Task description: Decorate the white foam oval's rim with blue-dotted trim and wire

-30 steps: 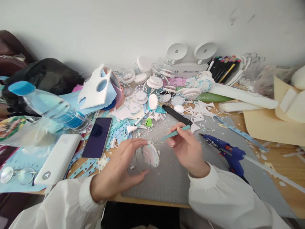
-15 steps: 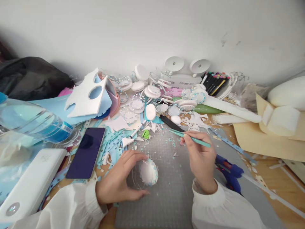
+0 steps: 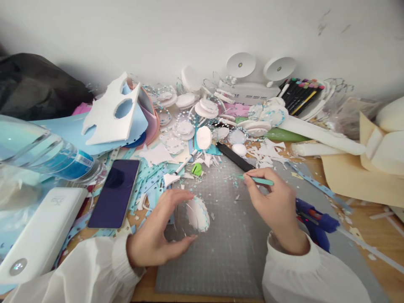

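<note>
My left hand [image 3: 159,235] curves around a round white disc [image 3: 198,213] with small pale-blue pieces along its rim and thin clear wire loops behind it. The index fingertip is at the disc's top edge; the thumb lies apart, below it. The disc stands tilted over the grey cutting mat [image 3: 217,261]. In my right hand [image 3: 271,200] are teal tweezers [image 3: 262,181], pinched between thumb and fingers, tips pointing left over tiny blue pieces [image 3: 232,180] scattered on the mat. Whether the tips grip a piece is too small to tell.
A blue glue gun [image 3: 315,221] lies right of my right hand. Behind are a black-handled tool [image 3: 233,155], a green sharpener-like piece [image 3: 196,169] and several decorated discs [image 3: 206,108]. At left are a phone [image 3: 115,193], power bank [image 3: 44,231] and water bottle [image 3: 47,147].
My right hand has drawn the tweezers' tips down to the blue pieces on the mat. The disc in my left hand is tilted more edge-on. The whole view has shifted slightly.
</note>
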`<state>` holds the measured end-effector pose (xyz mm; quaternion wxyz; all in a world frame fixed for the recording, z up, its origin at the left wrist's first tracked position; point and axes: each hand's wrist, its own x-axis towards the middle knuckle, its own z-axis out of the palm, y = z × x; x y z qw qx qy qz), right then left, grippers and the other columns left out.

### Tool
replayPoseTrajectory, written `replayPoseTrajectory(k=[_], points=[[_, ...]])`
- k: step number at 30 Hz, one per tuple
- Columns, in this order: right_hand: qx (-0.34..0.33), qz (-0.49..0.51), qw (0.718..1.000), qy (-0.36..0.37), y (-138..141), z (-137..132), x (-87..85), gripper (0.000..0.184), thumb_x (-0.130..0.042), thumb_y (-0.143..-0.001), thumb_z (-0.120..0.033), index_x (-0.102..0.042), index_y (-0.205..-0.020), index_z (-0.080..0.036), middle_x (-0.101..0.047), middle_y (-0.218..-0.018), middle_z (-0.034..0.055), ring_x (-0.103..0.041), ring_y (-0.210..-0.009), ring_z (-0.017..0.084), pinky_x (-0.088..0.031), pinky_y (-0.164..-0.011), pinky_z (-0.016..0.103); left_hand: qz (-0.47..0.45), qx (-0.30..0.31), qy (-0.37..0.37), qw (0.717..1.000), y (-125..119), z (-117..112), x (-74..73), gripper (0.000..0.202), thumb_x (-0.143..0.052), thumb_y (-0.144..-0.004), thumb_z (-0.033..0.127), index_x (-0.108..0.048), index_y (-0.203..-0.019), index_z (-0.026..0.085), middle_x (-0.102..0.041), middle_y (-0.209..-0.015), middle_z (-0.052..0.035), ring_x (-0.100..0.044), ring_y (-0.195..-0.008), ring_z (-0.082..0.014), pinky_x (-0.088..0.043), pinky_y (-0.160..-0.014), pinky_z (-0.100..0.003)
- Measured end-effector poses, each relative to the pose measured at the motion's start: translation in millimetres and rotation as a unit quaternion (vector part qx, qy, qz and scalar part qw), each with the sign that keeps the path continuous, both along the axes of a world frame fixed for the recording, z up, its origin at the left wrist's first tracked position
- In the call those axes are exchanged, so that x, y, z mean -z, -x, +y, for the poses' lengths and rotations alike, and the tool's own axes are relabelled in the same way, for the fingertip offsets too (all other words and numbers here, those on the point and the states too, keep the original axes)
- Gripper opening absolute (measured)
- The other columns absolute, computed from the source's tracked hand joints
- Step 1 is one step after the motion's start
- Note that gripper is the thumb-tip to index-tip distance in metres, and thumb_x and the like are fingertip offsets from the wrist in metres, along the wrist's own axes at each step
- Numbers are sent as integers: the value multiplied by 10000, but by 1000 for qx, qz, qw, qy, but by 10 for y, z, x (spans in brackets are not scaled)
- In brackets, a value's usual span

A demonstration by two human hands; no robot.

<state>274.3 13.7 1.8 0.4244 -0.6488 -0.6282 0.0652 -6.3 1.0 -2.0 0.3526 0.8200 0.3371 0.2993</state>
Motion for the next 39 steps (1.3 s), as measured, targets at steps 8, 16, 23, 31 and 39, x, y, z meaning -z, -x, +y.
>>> replayPoseTrajectory(k=[8,16,23,31,39], points=[[-46,4,997,65,37,12,-58,114,-609,-853,-276,-630,-765,-207,-703,-731,12,-673,-669,174,-499,-629,278,26,-1,0,1000,-5,12,0,658,-684,-799,233,-358,-1370,238,-504,-1277,-104,-509,-1173,-280,-427,-1005,-425],[-4,-10,998,63,-43,35,-59,94,-613,-836,-269,-636,-772,-205,-701,-721,17,-677,-656,184,-507,-638,299,39,71,-12,997,-1,27,-13,695,-703,-747,279,-370,-1355,224,-541,-1240,-111,-505,-1107,-303,-421,-947,-441],[9,34,999,34,-41,66,0,107,-616,-860,-296,-669,-858,-204,-723,-838,48,-695,-762,208,-558,-713,343,31,76,-19,996,-2,28,1,700,-689,-754,250,-358,-1370,214,-518,-1270,-124,-490,-1148,-309,-394,-993,-471],[-28,136,988,63,12,29,-51,109,-665,-850,-326,-694,-864,-222,-746,-890,39,-708,-794,192,-587,-719,322,-39,62,-29,997,13,-16,-15,693,-691,-691,207,-395,-1317,184,-460,-1204,-138,-466,-1143,-310,-429,-971,-467],[-73,171,981,53,122,6,-99,78,-672,-857,-300,-683,-882,-228,-756,-960,49,-723,-871,192,-613,-725,304,-59,88,-58,993,3,-14,-7,721,-670,-668,134,-381,-1329,139,-465,-1200,-146,-474,-1137,-295,-447,-960,-435]])
